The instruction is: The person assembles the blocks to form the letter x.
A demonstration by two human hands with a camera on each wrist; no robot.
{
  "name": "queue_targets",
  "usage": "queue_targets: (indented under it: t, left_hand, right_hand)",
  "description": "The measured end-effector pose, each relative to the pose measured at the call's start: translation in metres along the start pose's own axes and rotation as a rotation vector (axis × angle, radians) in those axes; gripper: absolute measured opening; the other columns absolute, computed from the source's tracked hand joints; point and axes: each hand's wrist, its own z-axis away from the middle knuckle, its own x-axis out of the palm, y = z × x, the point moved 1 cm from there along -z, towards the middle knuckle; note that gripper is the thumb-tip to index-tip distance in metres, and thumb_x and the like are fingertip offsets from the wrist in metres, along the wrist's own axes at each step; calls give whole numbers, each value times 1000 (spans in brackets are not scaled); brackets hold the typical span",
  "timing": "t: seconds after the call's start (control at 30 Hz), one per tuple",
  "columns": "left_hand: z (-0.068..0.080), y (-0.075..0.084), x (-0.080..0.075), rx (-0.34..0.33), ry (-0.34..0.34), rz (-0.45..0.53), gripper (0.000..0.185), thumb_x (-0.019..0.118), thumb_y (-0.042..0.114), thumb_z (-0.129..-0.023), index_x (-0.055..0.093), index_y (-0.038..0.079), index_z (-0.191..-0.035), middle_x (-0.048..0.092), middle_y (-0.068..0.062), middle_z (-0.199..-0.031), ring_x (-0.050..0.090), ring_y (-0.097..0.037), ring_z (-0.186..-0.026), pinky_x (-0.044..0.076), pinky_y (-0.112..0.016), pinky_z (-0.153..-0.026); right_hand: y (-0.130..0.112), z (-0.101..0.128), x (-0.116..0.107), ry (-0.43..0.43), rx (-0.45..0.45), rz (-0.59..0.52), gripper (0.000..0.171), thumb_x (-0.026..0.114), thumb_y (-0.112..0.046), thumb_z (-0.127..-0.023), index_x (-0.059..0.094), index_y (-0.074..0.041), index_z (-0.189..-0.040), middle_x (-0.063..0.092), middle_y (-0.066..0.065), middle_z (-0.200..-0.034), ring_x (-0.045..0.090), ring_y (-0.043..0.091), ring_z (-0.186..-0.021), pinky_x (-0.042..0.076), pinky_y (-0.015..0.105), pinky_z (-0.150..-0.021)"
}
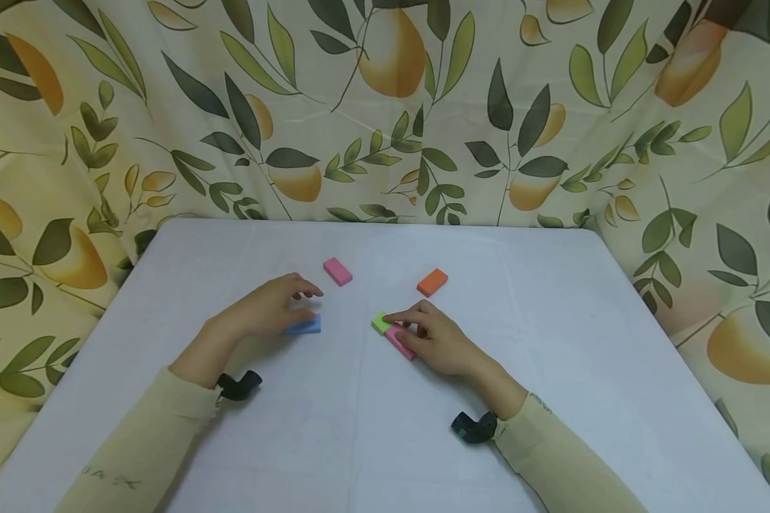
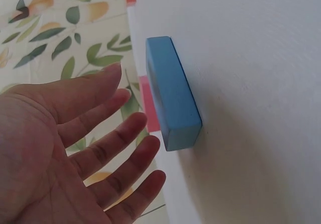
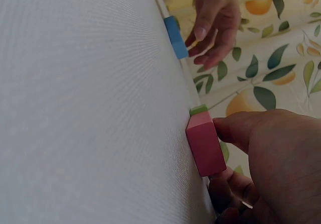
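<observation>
My left hand (image 1: 298, 305) hovers with its fingers spread just over a blue block (image 1: 304, 327) lying flat on the white table (image 1: 359, 427). The left wrist view shows the open palm (image 2: 75, 148) close to the blue block (image 2: 173, 93) with a small gap between them. My right hand (image 1: 417, 331) pinches a pink block (image 1: 399, 340) between thumb and fingers, and that block lies against a green block (image 1: 381, 322). In the right wrist view the thumb (image 3: 235, 128) presses the pink block (image 3: 205, 143), and the green block (image 3: 198, 109) peeks out behind it.
A second pink block (image 1: 337, 271) and an orange block (image 1: 433, 282) lie farther back on the table. A leaf and fruit patterned curtain (image 1: 385, 107) hangs around the back and sides. Black wrist cameras (image 1: 239, 385) sit on both forearms.
</observation>
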Motion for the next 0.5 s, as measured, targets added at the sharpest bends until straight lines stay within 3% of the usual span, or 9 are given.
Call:
queue_targets:
  t: [0.33, 0.5]
  left_hand:
    - [6, 0, -1, -24, -20, 26, 41, 65, 28, -92, 58, 17, -131, 58, -4, -128, 55, -25, -117, 44, -44, -100]
    - [8, 0, -1, -47, -23, 35, 42, 67, 31, -91, 60, 17, -129, 59, -3, -125, 55, -24, -115, 45, -43, -98]
  right_hand:
    - [-1, 2, 0, -5, 64, -27, 32, 59, -35, -95, 60, -44, -126, 51, -10, -101, 52, 14, -83, 44, 29, -66]
    - [-1, 2, 0, -3, 35, -19, 32, 59, -33, -96, 61, -42, -126, 52, -9, -102, 50, 14, -81, 43, 28, -65]
